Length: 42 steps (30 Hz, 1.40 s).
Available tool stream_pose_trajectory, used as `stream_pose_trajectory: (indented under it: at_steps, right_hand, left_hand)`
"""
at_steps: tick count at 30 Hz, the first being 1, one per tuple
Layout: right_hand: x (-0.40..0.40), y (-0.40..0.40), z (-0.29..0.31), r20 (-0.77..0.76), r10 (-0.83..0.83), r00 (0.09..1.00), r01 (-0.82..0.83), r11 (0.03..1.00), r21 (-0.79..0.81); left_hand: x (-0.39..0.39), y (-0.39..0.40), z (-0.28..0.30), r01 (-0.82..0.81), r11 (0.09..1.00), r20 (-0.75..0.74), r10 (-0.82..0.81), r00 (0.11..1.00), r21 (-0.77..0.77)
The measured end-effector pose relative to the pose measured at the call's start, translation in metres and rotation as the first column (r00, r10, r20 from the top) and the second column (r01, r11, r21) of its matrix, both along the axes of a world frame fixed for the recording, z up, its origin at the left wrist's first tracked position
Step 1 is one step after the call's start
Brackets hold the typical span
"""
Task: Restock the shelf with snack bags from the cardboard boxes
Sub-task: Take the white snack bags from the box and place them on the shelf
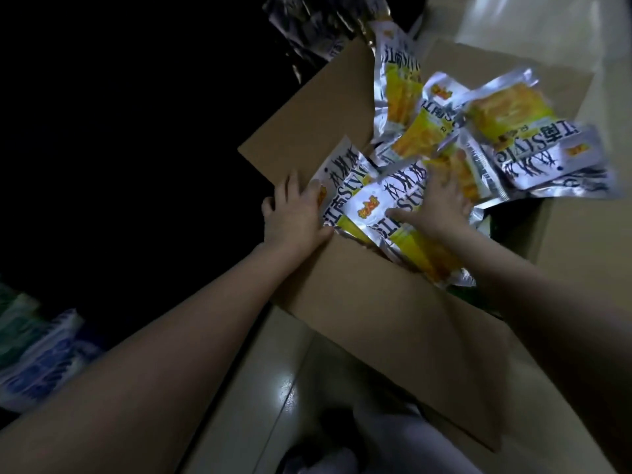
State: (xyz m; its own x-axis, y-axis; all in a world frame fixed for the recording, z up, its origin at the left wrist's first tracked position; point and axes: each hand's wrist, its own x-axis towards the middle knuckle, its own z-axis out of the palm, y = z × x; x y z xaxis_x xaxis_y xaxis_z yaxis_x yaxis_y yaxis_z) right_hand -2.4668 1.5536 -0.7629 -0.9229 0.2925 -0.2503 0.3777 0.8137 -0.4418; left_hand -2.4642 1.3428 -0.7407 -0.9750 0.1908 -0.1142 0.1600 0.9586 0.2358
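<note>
An open cardboard box [386, 323] stands on the floor, holding several silver and yellow snack bags [513, 131] in a loose heap. My left hand [294, 213] lies against the left edge of the nearest snack bag [362, 203], fingers fairly straight, beside the box's left flap [307, 124]. My right hand [441, 206] is spread flat on top of the same bags, thumb pointing left. The two hands bracket a small stack at the box's near left corner. What lies deeper in the box is hidden.
A dark shelf area fills the left side. More silvery bags [301, 25] show at the top beside the box. Blue and white packs [41, 360] lie at the lower left. Glossy floor tiles [273, 388] and my legs [376, 439] are below the box.
</note>
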Motion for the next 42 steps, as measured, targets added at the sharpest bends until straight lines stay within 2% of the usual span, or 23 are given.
stream_pose_trajectory:
  at_steps: [2, 4, 7, 12, 15, 18, 20, 24, 28, 30, 35, 38, 42]
  right_hand:
    - [-0.007, 0.013, -0.003, -0.005, -0.090, 0.996, 0.087, 0.976, -0.201]
    - [-0.009, 0.021, -0.003, -0.046, -0.167, 0.985, 0.141, 0.926, -0.349]
    - [-0.005, 0.024, 0.014, 0.001, -0.067, 0.998, 0.061, 0.891, -0.449]
    - [-0.004, 0.018, 0.029, 0.031, 0.089, 0.996, -0.060, 0.848, -0.527]
    - [-0.013, 0.006, 0.022, 0.082, 0.157, 0.984, -0.096, 0.861, -0.499]
    - [-0.024, -0.005, 0.016, 0.129, 0.170, 0.977, -0.122, 0.940, -0.320]
    - [-0.027, -0.008, 0.016, 0.081, 0.140, 0.987, -0.118, 0.964, -0.236]
    - [-0.032, 0.009, 0.022, 0.041, 0.039, 0.998, -0.020, 0.921, -0.389]
    - [-0.032, 0.045, 0.030, 0.223, 0.031, 0.974, 0.072, 0.894, -0.443]
    - [-0.033, 0.063, 0.028, 0.237, 0.007, 0.972, 0.108, 0.876, -0.470]
    - [-0.059, 0.094, 0.015, 0.091, -0.063, 0.994, 0.099, 0.869, -0.484]
    - [-0.090, 0.118, 0.011, 0.027, -0.063, 0.998, 0.068, 0.906, -0.417]
    - [-0.121, 0.153, 0.021, -0.116, -0.191, 0.975, 0.139, 0.925, -0.354]
  left_hand:
    - [0.003, -0.005, -0.009, -0.066, 0.995, 0.067, 0.061, 0.996, 0.075]
    - [0.005, -0.014, -0.014, -0.059, 0.992, 0.124, 0.045, 0.991, 0.112]
    - [0.002, -0.024, -0.010, -0.034, 0.993, 0.135, 0.019, 0.991, 0.112]
    - [0.005, -0.020, -0.005, -0.020, 0.977, 0.116, -0.005, 0.993, 0.212]
    - [0.003, -0.022, -0.011, 0.007, 0.977, 0.091, -0.028, 0.995, 0.213]
    - [-0.002, -0.027, -0.017, -0.042, 0.978, 0.143, 0.013, 0.990, 0.202]
    - [-0.003, -0.028, -0.018, -0.037, 0.982, 0.164, 0.006, 0.986, 0.187]
    - [-0.002, -0.024, -0.022, -0.007, 0.966, 0.193, -0.044, 0.980, 0.258]
    - [-0.006, -0.019, -0.033, -0.006, 0.962, 0.173, -0.043, 0.984, 0.274]
    - [-0.016, -0.009, -0.037, 0.020, 0.957, 0.155, -0.067, 0.986, 0.289]
    - [-0.072, 0.047, -0.041, 0.137, 0.956, 0.103, -0.169, 0.980, 0.260]
    - [-0.130, 0.089, -0.036, 0.264, 0.955, 0.076, -0.276, 0.958, 0.136]
    - [-0.190, 0.141, -0.020, 0.344, 0.938, 0.075, -0.341, 0.937, -0.044]
